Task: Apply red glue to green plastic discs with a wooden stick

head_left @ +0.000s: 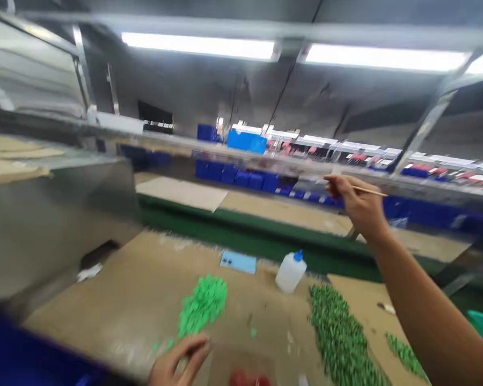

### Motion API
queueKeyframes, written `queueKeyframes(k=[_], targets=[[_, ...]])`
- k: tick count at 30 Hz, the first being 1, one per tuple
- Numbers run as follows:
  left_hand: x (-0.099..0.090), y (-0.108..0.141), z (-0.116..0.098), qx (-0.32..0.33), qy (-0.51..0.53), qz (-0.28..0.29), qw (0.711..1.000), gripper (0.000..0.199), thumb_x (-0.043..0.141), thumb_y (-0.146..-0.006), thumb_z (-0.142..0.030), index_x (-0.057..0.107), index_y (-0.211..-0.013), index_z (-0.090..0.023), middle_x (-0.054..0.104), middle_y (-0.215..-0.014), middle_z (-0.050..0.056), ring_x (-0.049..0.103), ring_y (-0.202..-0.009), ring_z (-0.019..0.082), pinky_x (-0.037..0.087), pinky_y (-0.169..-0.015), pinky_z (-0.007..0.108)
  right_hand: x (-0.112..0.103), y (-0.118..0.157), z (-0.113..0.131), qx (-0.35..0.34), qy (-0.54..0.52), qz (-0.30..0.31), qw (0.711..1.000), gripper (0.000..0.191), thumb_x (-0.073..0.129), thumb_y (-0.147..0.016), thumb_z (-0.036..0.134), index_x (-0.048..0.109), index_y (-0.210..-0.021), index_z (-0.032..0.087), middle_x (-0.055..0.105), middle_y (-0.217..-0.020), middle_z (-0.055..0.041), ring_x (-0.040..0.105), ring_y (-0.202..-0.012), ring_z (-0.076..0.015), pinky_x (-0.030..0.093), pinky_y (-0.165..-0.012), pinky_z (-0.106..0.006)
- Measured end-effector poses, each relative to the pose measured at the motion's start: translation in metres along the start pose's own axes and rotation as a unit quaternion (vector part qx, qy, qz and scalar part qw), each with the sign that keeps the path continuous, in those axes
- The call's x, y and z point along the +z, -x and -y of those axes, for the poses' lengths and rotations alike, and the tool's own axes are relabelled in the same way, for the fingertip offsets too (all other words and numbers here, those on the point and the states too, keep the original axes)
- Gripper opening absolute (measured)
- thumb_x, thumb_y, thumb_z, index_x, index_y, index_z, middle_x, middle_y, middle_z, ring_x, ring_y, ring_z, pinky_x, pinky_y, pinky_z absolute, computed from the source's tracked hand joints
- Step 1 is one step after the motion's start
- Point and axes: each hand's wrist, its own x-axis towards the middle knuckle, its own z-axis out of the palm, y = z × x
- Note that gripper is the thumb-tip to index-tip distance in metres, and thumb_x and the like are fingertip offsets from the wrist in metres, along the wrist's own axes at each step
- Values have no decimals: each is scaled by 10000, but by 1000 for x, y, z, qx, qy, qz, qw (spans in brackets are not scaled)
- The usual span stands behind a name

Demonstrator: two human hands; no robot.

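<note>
My right hand [360,209] is raised above the far part of the bench. Its fingers are closed round a thin wooden stick [368,190], which juts out to the right. Low in the picture, my left hand [181,362] has thumb and forefinger brought together in a pinch; anything between the tips is too small to make out. Just beyond that hand lies a pile of bright green flat pieces [203,305], with a few loose ones beside it. Blurred red objects [249,378] show at the bottom edge, right of my left hand.
A white bottle with a blue cap [290,272] stands near a light blue phone [238,261]. On the right spreads a long heap of small dark green pieces [342,338], with a smaller green heap [404,354] beyond. A grey panel [64,225] bounds the left side.
</note>
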Motion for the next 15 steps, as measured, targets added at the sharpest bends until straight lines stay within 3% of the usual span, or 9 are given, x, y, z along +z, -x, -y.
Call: queueKeyframes(k=[1, 3, 4, 6, 7, 9, 15], targets=[[-2, 14, -5, -4, 0, 18, 1000, 308, 760, -707, -677, 823, -758, -380, 817, -849, 3, 782, -886, 329, 651, -852, 416, 5, 41, 18, 7, -112, 44, 993, 322, 545, -1048, 405, 717, -1171, 162, 728, -890, -86, 655, -704, -151, 534, -665, -313], [0, 32, -20, 43, 43, 82, 995, 309, 752, -817, -575, 841, -848, -281, 815, -825, 52, 782, -813, 279, 645, -811, 355, 12, 116, 57, 49, -264, 157, 950, 233, 677, -992, 354, 704, -1185, 226, 737, -782, -40, 680, -621, -144, 536, -535, -249], [3, 37, -29, 70, 65, 106, 990, 246, 748, -869, -487, 836, -887, -258, 813, -821, 48, 777, -789, 242, 636, -779, 310, 14, 148, 74, 75, -330, 222, 915, 137, 664, -1002, 308, 714, -1109, 238, 756, -781, -44, 695, -606, -142, 555, -515, -231], [9, 43, -47, 122, 94, 132, 979, 109, 746, -916, -307, 821, -933, -230, 811, -852, 33, 764, -794, 181, 606, -772, 242, 18, 193, 99, 108, -446, 286, 841, 97, 662, -1002, 260, 725, -1071, 234, 778, -786, -61, 738, -640, -158, 572, -495, -201], [11, 46, -54, 140, 100, 141, 975, 76, 742, -924, -242, 813, -945, -225, 807, -862, 22, 755, -797, 157, 590, -774, 217, 21, 207, 106, 119, -483, 301, 814, 98, 659, -1002, 245, 733, -1064, 230, 787, -793, -68, 750, -655, -160, 579, -500, -189], [11, 50, -64, 162, 104, 150, 970, 77, 740, -928, -181, 800, -952, -223, 798, -865, 2, 738, -797, 123, 563, -771, 185, 26, 221, 110, 135, -517, 308, 787, 111, 667, -995, 222, 745, -1074, 227, 798, -800, -70, 757, -661, -151, 579, -507, -166], [5, 58, -65, 193, 118, 170, 959, 73, 725, -946, -171, 782, -963, -213, 782, -871, 0, 711, -800, 116, 551, -747, 195, 33, 217, 108, 169, -491, 343, 783, 52, 677, -978, 192, 728, -984, 183, 805, -804, -80, 750, -623, -143, 573, -509, -165]])
